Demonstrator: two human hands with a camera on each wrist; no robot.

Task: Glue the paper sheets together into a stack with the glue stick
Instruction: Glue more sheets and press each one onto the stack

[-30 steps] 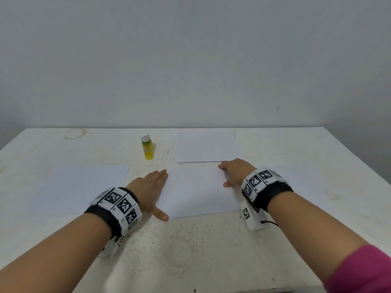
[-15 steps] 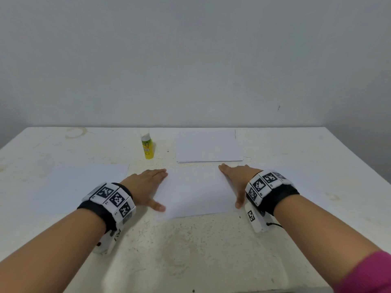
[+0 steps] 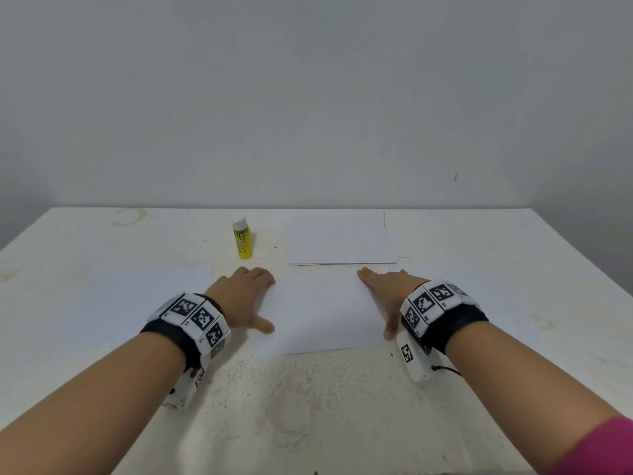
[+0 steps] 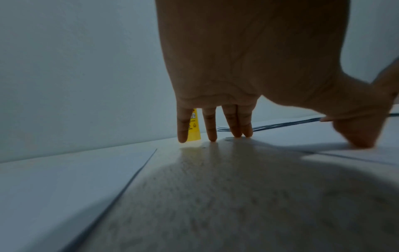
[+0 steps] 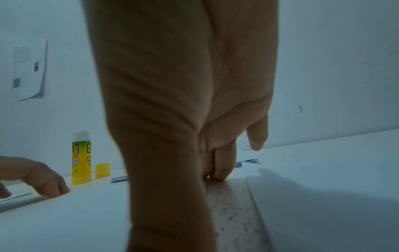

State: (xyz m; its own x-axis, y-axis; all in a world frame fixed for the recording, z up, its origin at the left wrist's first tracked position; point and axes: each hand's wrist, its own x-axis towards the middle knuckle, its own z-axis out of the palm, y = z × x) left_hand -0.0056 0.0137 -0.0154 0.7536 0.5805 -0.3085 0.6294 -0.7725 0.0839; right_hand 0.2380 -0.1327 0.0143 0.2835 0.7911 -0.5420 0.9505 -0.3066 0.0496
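Observation:
A white paper sheet point(image 3: 322, 313) lies flat in the middle of the table. My left hand point(image 3: 251, 299) rests flat at its left edge, with the thumb on the paper and the fingertips point(image 4: 212, 134) down by the far corner. At the sheet's right edge my right hand point(image 3: 385, 298) lies flat, thumb along the edge and pointing back at me. Neither hand holds anything. A yellow-green glue stick point(image 3: 242, 240) stands upright behind my left hand. A stack of white sheets point(image 3: 339, 240) lies behind the middle sheet.
Another single sheet point(image 3: 137, 296) lies to the left of my left hand, and one more sheet point(image 5: 323, 196) lies to the right of my right hand. A small yellow cap point(image 5: 102, 170) stands beside the glue stick. The white table point(image 3: 325, 406) ends at a grey wall.
My right hand has uncurled, flattened and slid a little to the right, with its thumb now stretched along the sheet's edge. My left hand has barely shifted.

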